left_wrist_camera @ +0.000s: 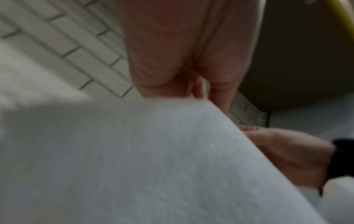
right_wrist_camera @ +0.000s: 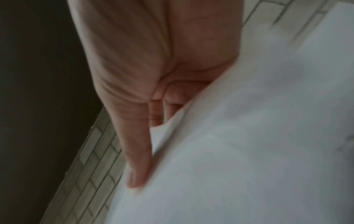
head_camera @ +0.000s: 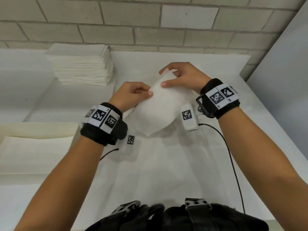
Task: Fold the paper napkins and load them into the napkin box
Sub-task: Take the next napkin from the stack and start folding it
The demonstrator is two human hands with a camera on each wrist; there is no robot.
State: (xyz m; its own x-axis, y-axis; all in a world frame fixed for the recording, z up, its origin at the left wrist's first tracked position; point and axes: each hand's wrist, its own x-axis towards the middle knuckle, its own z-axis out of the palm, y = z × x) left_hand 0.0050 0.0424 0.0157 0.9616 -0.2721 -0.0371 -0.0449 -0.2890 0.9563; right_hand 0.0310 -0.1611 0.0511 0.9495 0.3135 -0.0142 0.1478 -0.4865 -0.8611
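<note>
A white paper napkin (head_camera: 158, 105) hangs in the air above the table, held by both hands along its upper edge. My left hand (head_camera: 133, 93) pinches the left part of that edge between thumb and fingers. My right hand (head_camera: 176, 79) pinches the far corner, thumb on the near face. The left wrist view shows the napkin (left_wrist_camera: 153, 159) blurred below my left hand (left_wrist_camera: 182, 60), with my right hand (left_wrist_camera: 287, 154) beyond it. In the right wrist view the napkin (right_wrist_camera: 249, 136) covers most of the frame beside my right hand (right_wrist_camera: 134, 91). A cream napkin box (head_camera: 38, 130) sits at the left edge.
A tall stack of white napkins (head_camera: 81, 65) stands at the back left against the brick wall (head_camera: 150, 22). The table (head_camera: 166, 172) is covered in white paper. A grey panel (head_camera: 286, 72) rises on the right. Black cables (head_camera: 233, 164) trail from the wristbands.
</note>
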